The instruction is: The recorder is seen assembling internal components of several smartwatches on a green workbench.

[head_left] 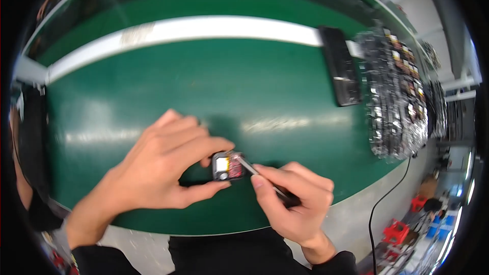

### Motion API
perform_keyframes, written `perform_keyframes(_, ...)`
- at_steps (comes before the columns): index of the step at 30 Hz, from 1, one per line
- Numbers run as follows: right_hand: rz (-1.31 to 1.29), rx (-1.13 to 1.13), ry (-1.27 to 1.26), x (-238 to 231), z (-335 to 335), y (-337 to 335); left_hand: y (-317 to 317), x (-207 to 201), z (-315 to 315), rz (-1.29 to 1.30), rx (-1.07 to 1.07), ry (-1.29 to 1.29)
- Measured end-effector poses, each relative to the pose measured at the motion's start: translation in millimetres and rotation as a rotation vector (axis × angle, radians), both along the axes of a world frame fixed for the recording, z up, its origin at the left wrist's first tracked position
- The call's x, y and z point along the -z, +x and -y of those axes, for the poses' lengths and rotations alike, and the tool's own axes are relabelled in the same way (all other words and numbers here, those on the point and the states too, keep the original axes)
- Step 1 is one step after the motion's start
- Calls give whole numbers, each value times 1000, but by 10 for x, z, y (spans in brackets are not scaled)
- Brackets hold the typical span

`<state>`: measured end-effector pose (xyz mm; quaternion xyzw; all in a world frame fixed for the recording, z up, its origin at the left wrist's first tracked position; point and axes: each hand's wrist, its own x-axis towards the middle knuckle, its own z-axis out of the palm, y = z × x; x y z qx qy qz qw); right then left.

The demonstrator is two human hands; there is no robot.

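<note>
Between the thumb and index finger of my left hand [173,160] is a small black square device [220,175]. It lies at the near middle of the green table, its face showing a white and yellow patch and a reddish part with fine detail. My right hand [295,198] grips tweezers [248,165], slim and metallic, with a dark end under the palm. Their tip reaches the reddish side of the device; whether it pinches anything there is too small to tell.
The green table [214,81] has a white strip [204,27] along its far side. At the right stand stacked clear plastic trays [387,102] holding small parts. Beside them lies a long black case [340,66]. A black cable [374,214] hangs off the right edge. Red stools [396,231] stand beyond.
</note>
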<state>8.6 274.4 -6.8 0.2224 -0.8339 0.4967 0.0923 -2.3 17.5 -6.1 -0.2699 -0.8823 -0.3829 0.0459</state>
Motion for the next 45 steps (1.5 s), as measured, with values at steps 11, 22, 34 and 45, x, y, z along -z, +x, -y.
perform_keyframes(11, 128, 27, -304, -95, -569, -300, 99, 41, -43, 21, -88, -108)
perform_keyframes(22, 63, 58, -184, 166, -791, -421, -703, -627, -1095, 141, 52, 175)
perform_keyframes(34, 19, 15, -184, 322, -753, -502, -2344, -1235, -3847, -272, 489, -28)
perform_keyframes(45, 110, 7, -251, 237, -744, -437, -2765, -1022, -4356, -286, 600, -208)
